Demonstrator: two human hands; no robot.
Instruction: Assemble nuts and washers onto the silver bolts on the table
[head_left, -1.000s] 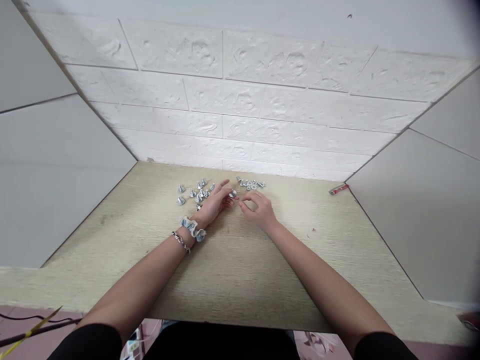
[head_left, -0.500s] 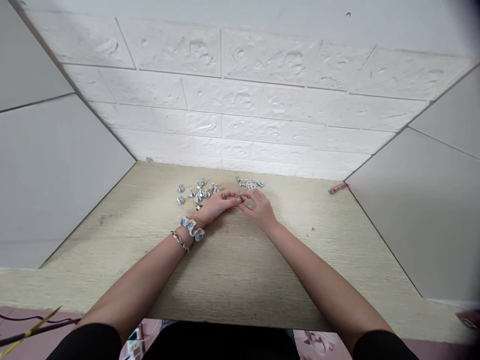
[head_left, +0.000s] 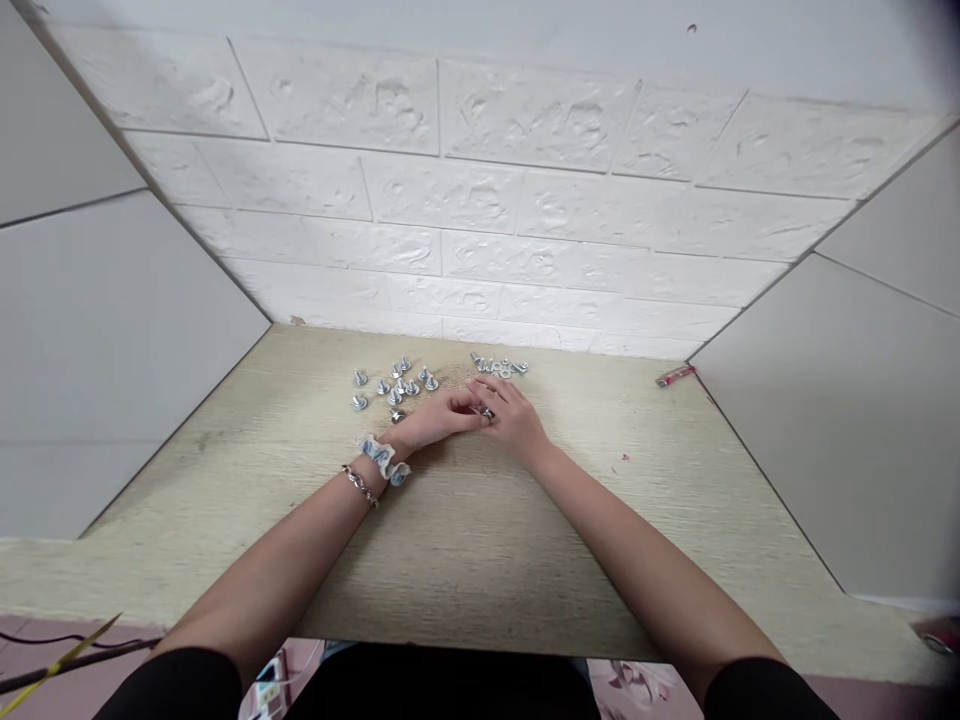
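Observation:
My left hand [head_left: 442,417] and my right hand [head_left: 510,412] meet over the table, with their fingertips closed around a small silver bolt [head_left: 487,412]. Fingers cover most of this bolt, so any nut or washer on it is hard to make out. Behind and left of my left hand stand several bolts [head_left: 395,397] with washers on them, mostly with their shanks up. Just beyond my right hand lies a small pile of loose bolts, nuts and washers [head_left: 504,368].
The pale wooden table [head_left: 480,560] meets a white brick-patterned wall [head_left: 480,210] at the back. Grey panels [head_left: 150,370] close off both sides. A red utility knife [head_left: 676,376] lies by the right panel. Cables [head_left: 71,660] show at the lower left.
My right fingers have swung over the bolt, and it now sits a little nearer and further right, turned differently. The loose hardware on the table looks the same.

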